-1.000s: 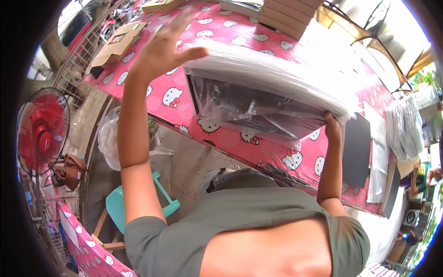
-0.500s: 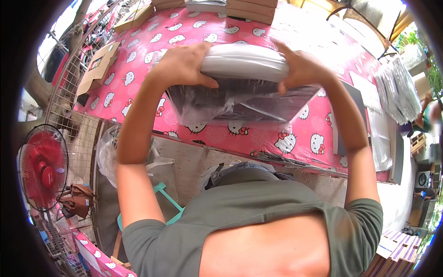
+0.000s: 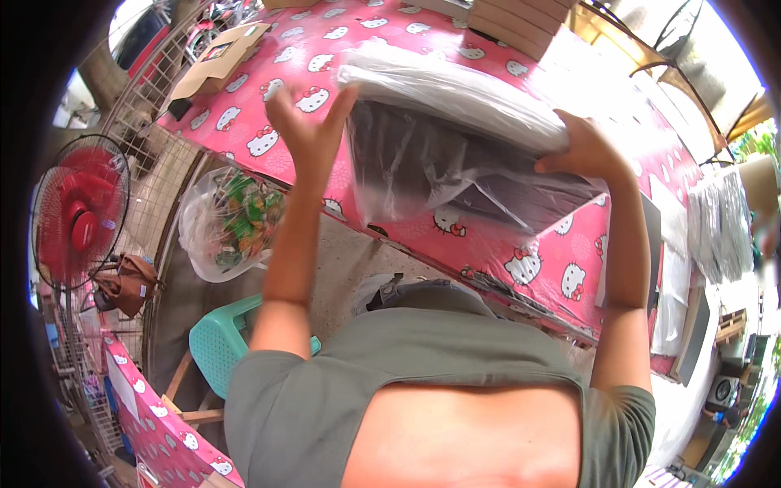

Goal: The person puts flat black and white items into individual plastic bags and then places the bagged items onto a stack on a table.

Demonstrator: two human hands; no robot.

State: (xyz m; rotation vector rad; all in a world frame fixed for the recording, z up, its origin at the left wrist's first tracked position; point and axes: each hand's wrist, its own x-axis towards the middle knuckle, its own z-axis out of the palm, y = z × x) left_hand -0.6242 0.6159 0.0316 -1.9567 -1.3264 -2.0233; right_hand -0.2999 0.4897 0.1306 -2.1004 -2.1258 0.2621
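Observation:
A dark flat box in clear plastic wrapping lies on the pink patterned tabletop. Along its far side bulges a thick, whitish fold of the plastic. My right hand grips the right end of that fold, thumb on the near side and fingers partly hidden behind. Off the package's left corner is my left hand, slightly blurred, thumb and fingers apart with nothing between them.
Stacked brown cartons stand at the table's far side, an opened carton at far left. Clear plastic sleeves hang at right. To my left are a red fan, a filled plastic bag and a green stool.
My left hand has let go of the package's left side and moved left, opening. The right hand keeps its grip. My view has turned, bringing the bag and stool more into sight.

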